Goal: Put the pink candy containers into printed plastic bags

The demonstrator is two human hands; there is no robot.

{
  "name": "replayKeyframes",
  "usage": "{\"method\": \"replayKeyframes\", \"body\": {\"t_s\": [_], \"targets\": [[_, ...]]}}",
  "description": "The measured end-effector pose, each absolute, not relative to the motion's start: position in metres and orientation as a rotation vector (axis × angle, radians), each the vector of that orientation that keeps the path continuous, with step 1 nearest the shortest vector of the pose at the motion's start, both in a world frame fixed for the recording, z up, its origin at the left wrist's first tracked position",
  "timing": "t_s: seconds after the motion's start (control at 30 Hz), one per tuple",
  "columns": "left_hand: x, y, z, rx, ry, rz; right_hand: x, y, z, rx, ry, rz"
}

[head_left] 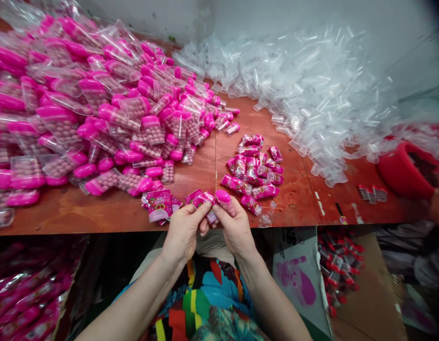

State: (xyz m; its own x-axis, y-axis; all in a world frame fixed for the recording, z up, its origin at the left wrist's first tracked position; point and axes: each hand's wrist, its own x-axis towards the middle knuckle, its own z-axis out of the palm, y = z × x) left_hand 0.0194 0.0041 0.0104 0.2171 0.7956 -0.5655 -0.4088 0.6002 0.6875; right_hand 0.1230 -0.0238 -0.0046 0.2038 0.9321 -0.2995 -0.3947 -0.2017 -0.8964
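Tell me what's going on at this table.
A person's left hand pinches a printed pink wrapper, while the right hand holds a pink-capped container close beside it. Printed pink packs lie just ahead. A big heap of filled containers spreads to the left, and clear plastic pieces are piled at the back right.

Shows at six o'clock, just below the view's centre, a pink-capped plastic bottle (223, 197), held raised, with a smooth oval cap tilted towards eleven o'clock and a body mostly hidden by the grip. Shows also, between seven and nine o'clock from that cap, a printed pink wrapper (211, 217), pinched and partly covered. Looks too blurred for reading any print.
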Motion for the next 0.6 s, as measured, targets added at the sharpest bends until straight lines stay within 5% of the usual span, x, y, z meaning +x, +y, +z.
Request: {"method": "replayKeyframes", "body": {"t_s": [0.6], "targets": [[0.018, 0.006, 0.012, 0.388, 0.921, 0.771, 0.122, -0.019, -0.011, -1.252, -0.511, 1.263]]}}
